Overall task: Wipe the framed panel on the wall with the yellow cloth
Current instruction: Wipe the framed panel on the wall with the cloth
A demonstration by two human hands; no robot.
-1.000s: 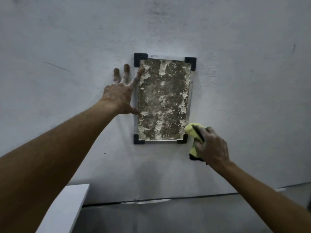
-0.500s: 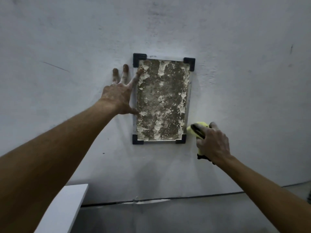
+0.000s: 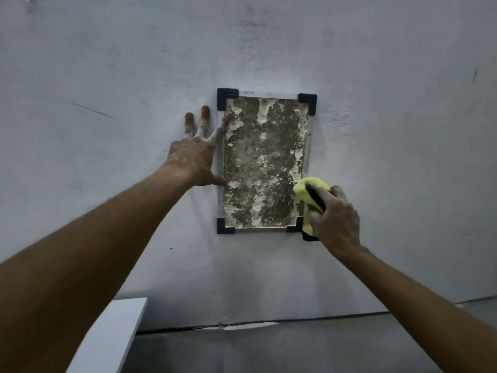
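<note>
A framed panel (image 3: 265, 162) with black corner brackets hangs on the grey wall, its surface blotched brown and white. My left hand (image 3: 195, 154) lies flat against the wall at the panel's left edge, fingers spread, forefinger and thumb touching the frame. My right hand (image 3: 334, 220) grips a bunched yellow cloth (image 3: 310, 188) with a black edge. The cloth presses on the panel's lower right edge, just above the bottom right bracket.
A white shelf or tabletop (image 3: 107, 337) juts in at the lower left, below my left arm. A dark seam (image 3: 242, 325) runs along the foot of the wall where it meets the grey floor.
My right hand has carried the cloth up and left, from the wall beside the bottom right corner onto the panel's right edge. My left hand has stayed in place.
</note>
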